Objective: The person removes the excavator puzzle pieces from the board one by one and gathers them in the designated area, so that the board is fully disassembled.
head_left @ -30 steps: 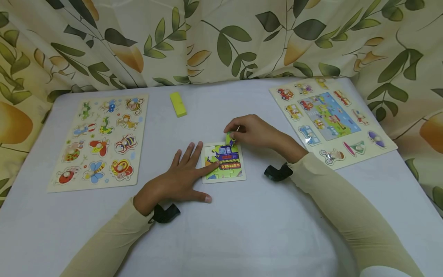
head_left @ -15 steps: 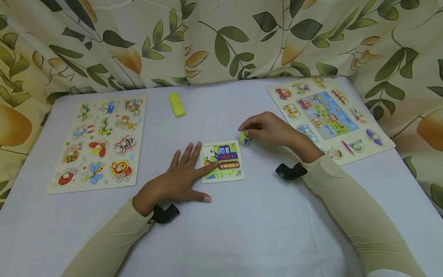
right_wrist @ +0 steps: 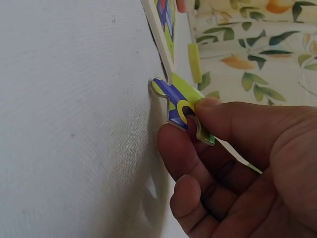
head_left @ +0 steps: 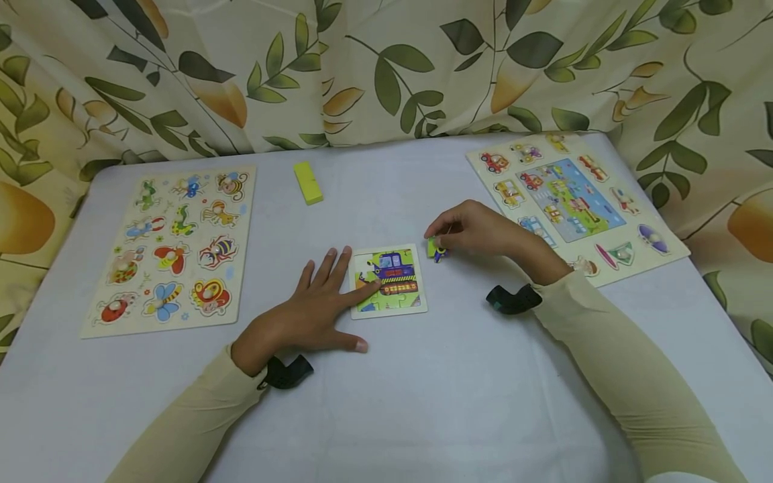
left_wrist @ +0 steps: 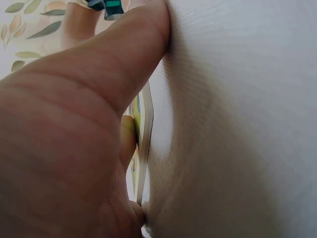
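A small square jigsaw puzzle (head_left: 394, 282) with a purple and orange tracked vehicle lies in a pale frame at mid-table. My left hand (head_left: 314, 305) is spread flat, its index fingertip resting on the puzzle's left part and its thumb stretched out on the tablecloth. Just right of the puzzle, my right hand (head_left: 477, 231) pinches a green and purple jigsaw piece (right_wrist: 176, 101) between thumb and fingers. In the right wrist view the piece is tilted, its knobbed end towards the cloth. A thin pale edge also shows among the curled fingers; I cannot tell what it is.
An insect peg board (head_left: 175, 248) lies at the left. A vehicle peg board (head_left: 580, 211) lies at the right, behind my right wrist. One yellow-green block (head_left: 309, 182) sits towards the back. A leaf-patterned curtain (head_left: 386, 74) hangs along the far edge.
My right hand has carried the jigsaw piece from over the puzzle's upper right corner to the right, then slightly down towards the cloth. My left hand has stayed on the puzzle.
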The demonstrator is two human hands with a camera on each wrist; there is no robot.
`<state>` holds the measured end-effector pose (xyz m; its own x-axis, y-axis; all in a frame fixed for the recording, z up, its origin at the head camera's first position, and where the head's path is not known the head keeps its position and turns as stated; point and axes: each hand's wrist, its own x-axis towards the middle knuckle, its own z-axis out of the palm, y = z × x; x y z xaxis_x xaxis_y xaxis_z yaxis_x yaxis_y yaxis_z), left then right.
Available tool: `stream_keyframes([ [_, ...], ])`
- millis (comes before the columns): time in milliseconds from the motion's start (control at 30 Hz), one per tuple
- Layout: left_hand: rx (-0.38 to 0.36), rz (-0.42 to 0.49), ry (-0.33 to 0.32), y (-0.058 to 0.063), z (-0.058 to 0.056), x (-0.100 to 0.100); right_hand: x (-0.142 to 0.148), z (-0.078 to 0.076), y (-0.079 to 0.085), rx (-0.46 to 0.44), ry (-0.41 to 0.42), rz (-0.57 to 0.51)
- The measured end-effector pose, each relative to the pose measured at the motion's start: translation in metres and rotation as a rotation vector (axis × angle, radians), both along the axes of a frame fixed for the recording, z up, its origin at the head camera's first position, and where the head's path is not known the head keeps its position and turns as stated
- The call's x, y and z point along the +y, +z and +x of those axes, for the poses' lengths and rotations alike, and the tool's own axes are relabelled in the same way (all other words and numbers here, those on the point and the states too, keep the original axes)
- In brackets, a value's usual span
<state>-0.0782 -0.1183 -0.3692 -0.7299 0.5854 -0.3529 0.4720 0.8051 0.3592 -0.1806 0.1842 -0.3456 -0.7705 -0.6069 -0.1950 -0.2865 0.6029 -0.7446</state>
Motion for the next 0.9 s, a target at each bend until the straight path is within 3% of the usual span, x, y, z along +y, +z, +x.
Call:
stream_keyframes([
  [433,0.009,0.005,-0.002,-0.0047,-0.0012,-0.0008,-0.007,0.0008,-0.0035,0.112,-0.014,0.084],
  [900,0.003,0.008,-0.003,-0.004,-0.0015,-0.0008,-0.0061,-0.0001,-0.0081,0.105,-0.042,0.12],
])
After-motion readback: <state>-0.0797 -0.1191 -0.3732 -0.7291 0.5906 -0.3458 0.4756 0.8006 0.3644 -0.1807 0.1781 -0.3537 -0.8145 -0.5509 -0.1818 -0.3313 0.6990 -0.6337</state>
